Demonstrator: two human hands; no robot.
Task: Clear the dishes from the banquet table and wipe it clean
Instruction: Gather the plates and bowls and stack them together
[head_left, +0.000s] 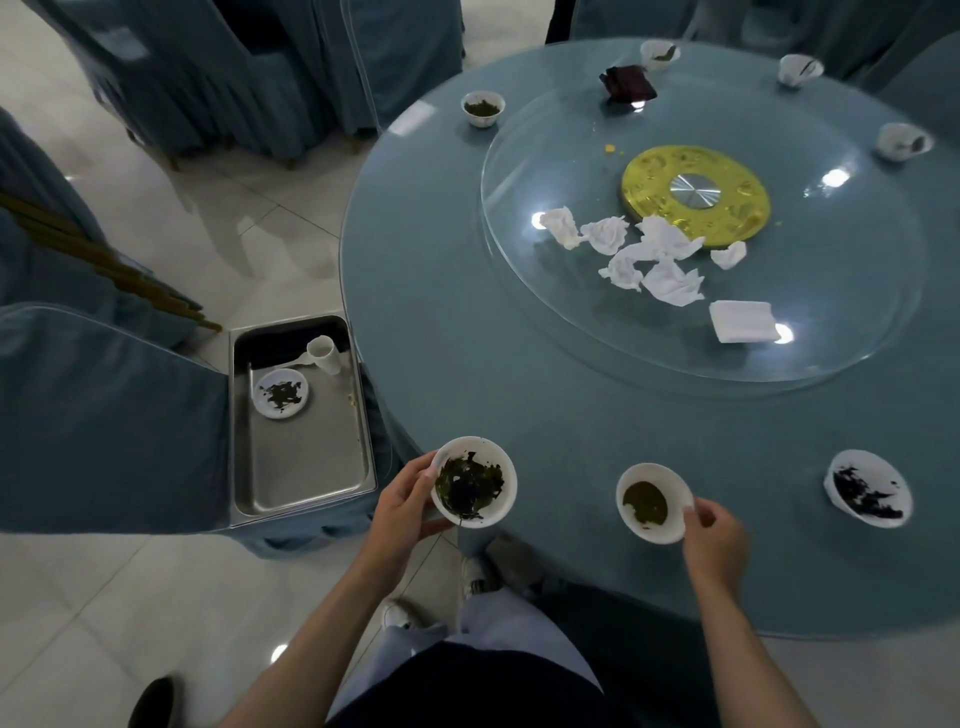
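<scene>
My left hand (402, 501) cups the leaf-smeared bowl (474, 482), fingers wrapped round its side, holding it just off the table's near edge. I judge that's so it can swing to the steel pan (301, 467) sitting on the covered chair (104, 415) close beside. My right hand (714, 540) pinches the rim of the bowl of green dregs (653, 503), which stands on the banquet table (467, 312), ready to lift. A third dirty bowl (867, 488) waits further right.

In the pan lie a saucer (282, 393) of leaves and a tipped cup (324, 353).

Crumpled napkins (660, 260) litter the glass turntable (571, 156). I can read no writing or brand anywhere.
</scene>
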